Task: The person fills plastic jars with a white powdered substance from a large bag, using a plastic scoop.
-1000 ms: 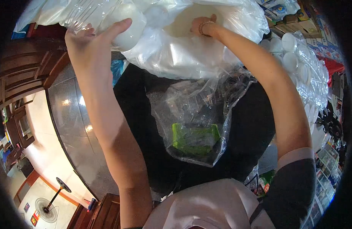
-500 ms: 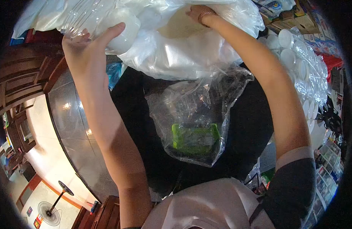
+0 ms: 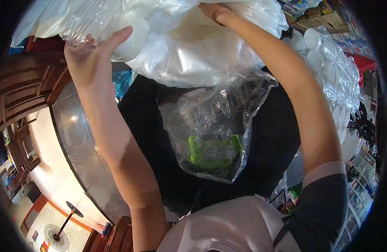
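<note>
My left hand (image 3: 95, 45) is wrapped round a stack of clear plastic cups (image 3: 86, 23), its thumb lying over the rounded whitish end of the stack. That stack lies along the large white translucent plastic bag (image 3: 176, 63) at the top of the view. My right hand (image 3: 211, 10) is at the bag's opening by the upper edge, a bracelet on its wrist; its fingers are hidden or out of frame. Below, a clear plastic bag (image 3: 206, 113) rests on the dark clothing of my lap, with a bright green plastic piece (image 3: 214, 152) showing through it.
At the right stand wrapped stacks of white round lids or cups (image 3: 323, 63), with cartons (image 3: 328, 21) behind. Dark wooden furniture (image 3: 25, 84) is at the left, above a grey tiled floor (image 3: 78, 126). A standing fan (image 3: 57, 236) is at lower left.
My right hand has moved slightly up and left, its fingers passing out of sight. My left hand and the cup stack have shifted a little left.
</note>
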A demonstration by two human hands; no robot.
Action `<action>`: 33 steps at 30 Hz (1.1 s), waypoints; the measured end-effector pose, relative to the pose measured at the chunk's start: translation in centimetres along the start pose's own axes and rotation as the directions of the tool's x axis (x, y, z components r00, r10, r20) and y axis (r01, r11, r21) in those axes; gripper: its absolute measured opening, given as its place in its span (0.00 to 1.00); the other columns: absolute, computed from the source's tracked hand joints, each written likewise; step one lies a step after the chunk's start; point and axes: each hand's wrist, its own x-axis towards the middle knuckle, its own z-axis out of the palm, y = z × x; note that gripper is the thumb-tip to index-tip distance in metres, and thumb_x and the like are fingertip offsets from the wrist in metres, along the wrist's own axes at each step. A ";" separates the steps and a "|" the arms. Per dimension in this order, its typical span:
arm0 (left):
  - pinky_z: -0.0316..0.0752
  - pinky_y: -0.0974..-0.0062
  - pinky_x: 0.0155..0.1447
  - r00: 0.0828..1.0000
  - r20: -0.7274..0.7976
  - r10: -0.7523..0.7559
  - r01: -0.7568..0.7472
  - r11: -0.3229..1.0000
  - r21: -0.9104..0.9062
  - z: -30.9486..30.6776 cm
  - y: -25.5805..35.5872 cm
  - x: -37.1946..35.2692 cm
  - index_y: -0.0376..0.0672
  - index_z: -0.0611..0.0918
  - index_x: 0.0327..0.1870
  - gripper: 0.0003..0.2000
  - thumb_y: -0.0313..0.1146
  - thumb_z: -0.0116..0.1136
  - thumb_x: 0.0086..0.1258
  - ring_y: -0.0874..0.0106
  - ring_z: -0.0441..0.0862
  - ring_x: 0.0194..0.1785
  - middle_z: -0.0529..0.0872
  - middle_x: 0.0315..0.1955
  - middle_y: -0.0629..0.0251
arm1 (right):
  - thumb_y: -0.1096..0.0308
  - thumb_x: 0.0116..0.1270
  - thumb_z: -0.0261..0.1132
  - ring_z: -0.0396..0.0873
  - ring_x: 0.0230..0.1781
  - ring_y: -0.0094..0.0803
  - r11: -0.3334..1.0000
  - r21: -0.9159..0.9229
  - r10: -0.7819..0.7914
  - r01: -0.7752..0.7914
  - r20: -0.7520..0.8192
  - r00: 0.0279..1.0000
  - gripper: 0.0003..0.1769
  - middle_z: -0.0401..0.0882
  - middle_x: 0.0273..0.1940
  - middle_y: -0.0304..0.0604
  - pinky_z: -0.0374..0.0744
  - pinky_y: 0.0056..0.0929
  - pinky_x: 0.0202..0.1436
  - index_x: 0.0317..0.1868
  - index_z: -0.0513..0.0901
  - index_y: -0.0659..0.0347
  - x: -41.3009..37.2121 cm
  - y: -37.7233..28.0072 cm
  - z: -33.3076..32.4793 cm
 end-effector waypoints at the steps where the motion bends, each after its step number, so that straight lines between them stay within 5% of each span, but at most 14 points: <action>1: 0.68 0.61 0.67 1.000 -0.022 -0.004 0.004 1.000 0.012 -0.1 -0.2 0.0 0.24 0.63 0.64 0.49 0.27 0.83 0.38 0.55 0.71 0.61 0.69 0.56 0.43 | 0.49 0.71 0.52 0.83 0.53 0.42 0.999 -0.011 0.048 -0.048 0.009 0.999 0.25 0.83 0.55 0.43 0.77 0.41 0.57 0.51 0.83 0.59 -0.6 0.0 -0.3; 5: 0.68 0.63 0.67 1.000 -0.005 0.018 -0.018 1.000 -0.009 -0.1 -0.2 0.1 0.24 0.62 0.65 0.50 0.27 0.82 0.38 0.56 0.71 0.61 0.70 0.56 0.43 | 0.46 0.71 0.52 0.81 0.56 0.46 0.989 -0.049 0.145 -0.141 0.092 0.985 0.27 0.82 0.56 0.46 0.75 0.49 0.59 0.54 0.82 0.58 -3.8 -2.5 -0.4; 8: 0.70 0.64 0.65 0.997 0.068 -0.033 0.032 0.999 0.014 0.0 0.7 0.1 0.24 0.65 0.63 0.47 0.26 0.81 0.38 0.56 0.72 0.61 0.70 0.55 0.44 | 0.44 0.70 0.51 0.78 0.59 0.49 0.982 0.101 0.142 -0.162 0.180 0.973 0.29 0.81 0.58 0.50 0.72 0.57 0.62 0.57 0.81 0.57 -4.2 -4.4 -0.8; 15: 0.72 0.63 0.63 1.000 -0.025 -0.009 0.008 0.999 -0.037 0.0 0.0 0.0 0.25 0.72 0.57 0.40 0.26 0.80 0.39 0.57 0.73 0.60 0.73 0.53 0.44 | 0.44 0.70 0.52 0.78 0.57 0.51 0.994 0.106 0.023 -0.023 0.003 1.000 0.29 0.82 0.56 0.50 0.72 0.57 0.60 0.55 0.81 0.60 0.5 0.7 1.2; 24: 0.70 0.59 0.67 0.999 0.032 -0.008 0.008 1.000 -0.009 -0.1 -0.4 0.4 0.25 0.67 0.63 0.45 0.24 0.80 0.40 0.55 0.70 0.64 0.69 0.59 0.40 | 0.47 0.70 0.52 0.78 0.54 0.54 0.996 0.001 0.092 -0.094 0.187 0.978 0.27 0.83 0.52 0.49 0.75 0.56 0.57 0.48 0.81 0.64 -0.4 -2.2 3.5; 33: 0.65 0.60 0.71 0.998 0.053 -0.028 0.027 0.999 0.031 0.4 0.5 0.3 0.24 0.65 0.66 0.46 0.23 0.79 0.41 0.51 0.70 0.65 0.68 0.62 0.37 | 0.56 0.69 0.54 0.79 0.49 0.48 0.769 0.633 0.063 0.092 -0.218 0.974 0.20 0.83 0.48 0.50 0.76 0.47 0.54 0.48 0.82 0.63 -0.6 -0.1 0.5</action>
